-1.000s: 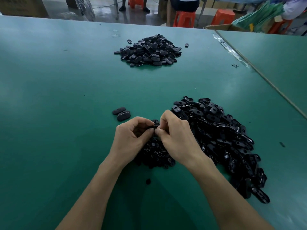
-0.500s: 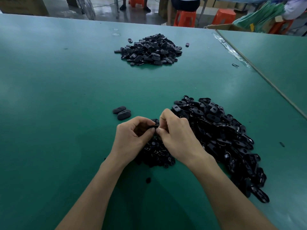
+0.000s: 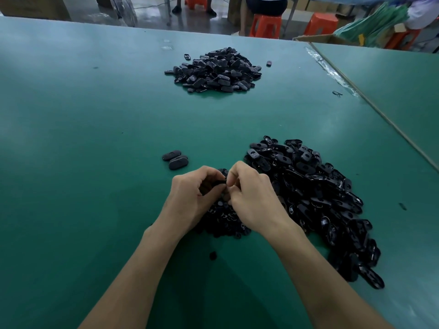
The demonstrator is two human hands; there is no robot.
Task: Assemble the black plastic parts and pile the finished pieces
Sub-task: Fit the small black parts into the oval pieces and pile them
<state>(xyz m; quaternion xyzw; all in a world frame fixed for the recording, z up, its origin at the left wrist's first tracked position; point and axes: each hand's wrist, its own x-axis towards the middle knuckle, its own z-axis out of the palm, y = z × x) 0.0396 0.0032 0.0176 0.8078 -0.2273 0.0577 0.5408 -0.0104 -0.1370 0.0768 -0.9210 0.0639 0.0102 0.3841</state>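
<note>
A wide green table (image 3: 95,138) fills the view, its mat faintly scuffed. A second green table (image 3: 392,79) butts against it on the right along a taped seam. Beyond the far edge are a grey floor, orange stools (image 3: 266,24) and the legs of people, one of them seated.

Both hands meet above the near middle of the table. The left hand (image 3: 194,198) and the right hand (image 3: 251,198) have their fingers curled, and the fingertips pinch one small black part (image 3: 219,182) between them. Only a dark sliver of it shows, so its shape cannot be told.

Directly beneath the hands lies a low heap of small black bits (image 3: 223,222), partly hidden by the wrists. To the right, touching that heap, sprawls a large pile of glossy black oval shells (image 3: 320,198), many with a hole showing. Left of the hands and apart from them, two matte oval pieces (image 3: 175,159) lie side by side, touching. Well away at the far side sits a rounded pile of similar matte ovals (image 3: 216,70), with a few strays beside it. One lone black bit (image 3: 213,255) rests on the mat between the forearms.
</note>
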